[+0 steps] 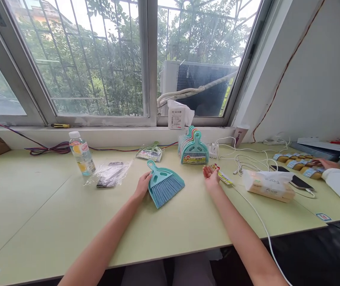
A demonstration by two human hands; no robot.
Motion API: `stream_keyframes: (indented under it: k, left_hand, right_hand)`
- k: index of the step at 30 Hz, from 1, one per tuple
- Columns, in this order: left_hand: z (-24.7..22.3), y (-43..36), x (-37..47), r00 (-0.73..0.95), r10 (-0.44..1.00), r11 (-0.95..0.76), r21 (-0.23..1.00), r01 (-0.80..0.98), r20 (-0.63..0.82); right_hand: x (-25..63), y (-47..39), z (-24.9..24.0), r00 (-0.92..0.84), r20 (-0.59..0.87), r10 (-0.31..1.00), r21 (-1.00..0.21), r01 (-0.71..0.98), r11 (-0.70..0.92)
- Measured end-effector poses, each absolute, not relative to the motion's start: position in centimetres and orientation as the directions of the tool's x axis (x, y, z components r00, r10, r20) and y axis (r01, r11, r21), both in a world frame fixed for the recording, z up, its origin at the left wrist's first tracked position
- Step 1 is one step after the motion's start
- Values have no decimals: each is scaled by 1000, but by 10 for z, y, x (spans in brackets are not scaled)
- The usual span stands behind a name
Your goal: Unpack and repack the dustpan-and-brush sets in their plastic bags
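Note:
A teal dustpan with a blue-bristled brush (166, 186) is tilted over the middle of the table. My left hand (143, 185) grips its left edge, with the fingers partly hidden behind it. My right hand (211, 175) is palm up at the left end of a stack of yellow printed labels (223, 176), its fingers curled by them; whether it holds one is too small to tell. Behind, several dustpan sets (195, 149) stand upright in a row, the front one teal with a yellow label. A wrapped green set (150, 152) lies to their left.
A bottle (82, 154) and a plastic-wrapped dark item (110, 174) are at the left. On the right are a tissue pack (267, 184), a phone (294, 178), white cables and a co-worker's hand (327, 164) at yellow-brown packs (300, 165). The window sill (122, 133) runs behind.

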State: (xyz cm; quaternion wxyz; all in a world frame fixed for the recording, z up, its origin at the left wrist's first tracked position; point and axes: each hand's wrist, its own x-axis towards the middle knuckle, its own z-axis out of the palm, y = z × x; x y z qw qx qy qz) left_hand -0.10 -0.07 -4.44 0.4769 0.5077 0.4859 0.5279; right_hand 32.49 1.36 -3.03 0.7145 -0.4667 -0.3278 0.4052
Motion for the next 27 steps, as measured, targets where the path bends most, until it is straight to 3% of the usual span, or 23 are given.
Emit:
stream_keyframes:
  k: [3,5,8,11,14,20,23,27]
  left_hand:
    - [-36,-8,3,-65,995,-82,997,-10,81]
    - [-29,-16,7,-36,996,-81,997,16,82]
    - [-24,-30,17,66,988,-146,982,122,139]
    - [-29,-38,27,160,963,-253,933,256,217]
    - [-38,-39,32,235,945,-303,883,359,229]
    - [-38,-36,28,303,927,-314,898,308,220]
    - [-34,-36,27,215,952,-282,899,336,218]
    - [-31,-39,27,90,958,-285,894,346,271]
  right_hand:
    - [296,11,-31,398,175,901,-973,-68,219]
    - [271,5,-29,267,289,919,-950,200,241]
    - [234,-11,-29,-28,437,899,-691,629,356]
    - [207,-27,-29,-249,458,854,-322,849,420]
    - [196,-35,-29,-273,434,858,-153,917,369]
    - [191,-35,-28,-184,384,905,-159,952,261]
    - [186,-39,-25,-176,356,918,-153,958,243]
    - [184,-45,-20,-182,422,888,-179,943,279]
